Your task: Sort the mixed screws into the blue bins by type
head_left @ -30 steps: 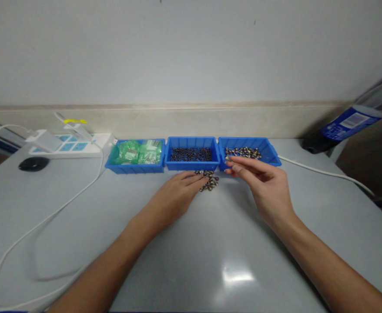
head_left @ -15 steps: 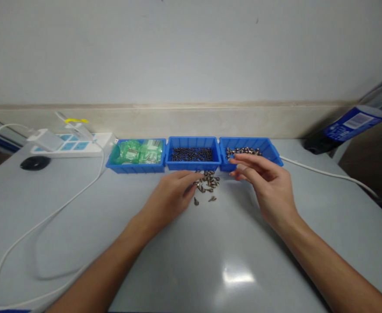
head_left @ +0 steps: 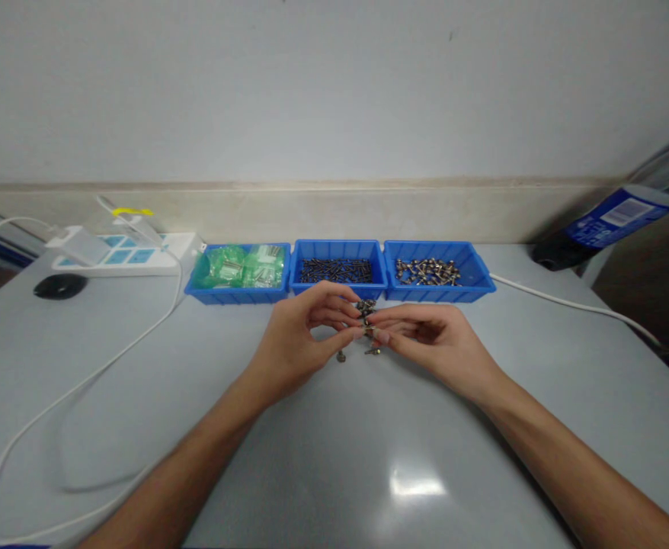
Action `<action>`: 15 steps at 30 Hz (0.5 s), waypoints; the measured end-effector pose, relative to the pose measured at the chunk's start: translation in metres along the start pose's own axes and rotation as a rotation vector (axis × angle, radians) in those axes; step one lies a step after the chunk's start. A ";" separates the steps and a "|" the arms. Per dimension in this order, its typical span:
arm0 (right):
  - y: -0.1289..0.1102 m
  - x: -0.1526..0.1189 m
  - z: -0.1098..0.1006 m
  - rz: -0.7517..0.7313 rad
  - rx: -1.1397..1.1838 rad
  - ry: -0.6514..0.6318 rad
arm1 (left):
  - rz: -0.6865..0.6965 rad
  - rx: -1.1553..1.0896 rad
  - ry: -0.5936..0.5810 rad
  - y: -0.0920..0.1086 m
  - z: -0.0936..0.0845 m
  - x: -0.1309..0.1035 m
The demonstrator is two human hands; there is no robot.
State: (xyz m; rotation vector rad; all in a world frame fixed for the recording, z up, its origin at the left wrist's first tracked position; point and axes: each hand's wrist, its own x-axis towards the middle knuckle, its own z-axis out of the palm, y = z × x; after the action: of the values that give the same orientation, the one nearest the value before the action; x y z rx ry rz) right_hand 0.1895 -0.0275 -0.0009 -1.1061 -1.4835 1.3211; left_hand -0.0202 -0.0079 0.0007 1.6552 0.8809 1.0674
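My left hand (head_left: 305,332) and my right hand (head_left: 434,335) meet fingertip to fingertip over a small pile of metal screws (head_left: 365,306) on the table. Between the two sets of fingertips is a small shiny screw (head_left: 368,329), pinched from both sides; the fingers cover much of it. Closer to me lie two loose screws, one on the left (head_left: 340,356) and one on the right (head_left: 372,351). Behind the hands, the right blue bin (head_left: 443,292) holds similar shiny screws (head_left: 429,271).
The middle blue bin (head_left: 339,245) contains dark screws, and the left blue bin (head_left: 237,296) holds green-tinted plastic packets (head_left: 246,267). A power strip (head_left: 183,248), a black round object (head_left: 60,286) and a white cable (head_left: 91,375) are at left. A bottle (head_left: 603,221) leans at right.
My right hand has moved left and down from the right bin to meet my left hand over the pile. My left hand has turned and raised its fingers slightly.
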 end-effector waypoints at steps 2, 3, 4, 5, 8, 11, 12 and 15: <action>0.000 0.000 0.000 0.026 0.047 -0.034 | -0.008 -0.005 -0.005 0.000 0.001 0.000; 0.000 0.001 0.000 0.038 0.062 -0.045 | -0.011 -0.006 -0.009 0.000 0.002 0.000; 0.000 0.001 0.000 0.048 0.074 -0.053 | -0.012 -0.007 -0.012 0.000 0.002 -0.001; 0.000 0.001 0.000 0.057 0.083 -0.058 | -0.009 -0.009 -0.013 0.000 0.003 -0.001; 0.000 0.002 -0.001 0.065 0.090 -0.029 | 0.035 0.067 -0.018 0.000 0.002 -0.001; 0.002 0.002 -0.003 0.021 0.071 0.113 | 0.135 0.356 -0.099 -0.001 -0.003 -0.002; 0.003 0.003 -0.004 -0.007 0.069 0.190 | 0.168 0.469 -0.147 -0.003 -0.005 -0.002; 0.007 0.005 -0.008 -0.101 0.070 0.457 | 0.209 0.681 -0.274 -0.009 -0.010 -0.004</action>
State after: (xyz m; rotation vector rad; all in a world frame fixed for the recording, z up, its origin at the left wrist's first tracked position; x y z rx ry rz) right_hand 0.1965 -0.0207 -0.0068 -1.1759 -1.1297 0.9617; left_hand -0.0318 -0.0055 -0.0067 2.4361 0.9604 0.6720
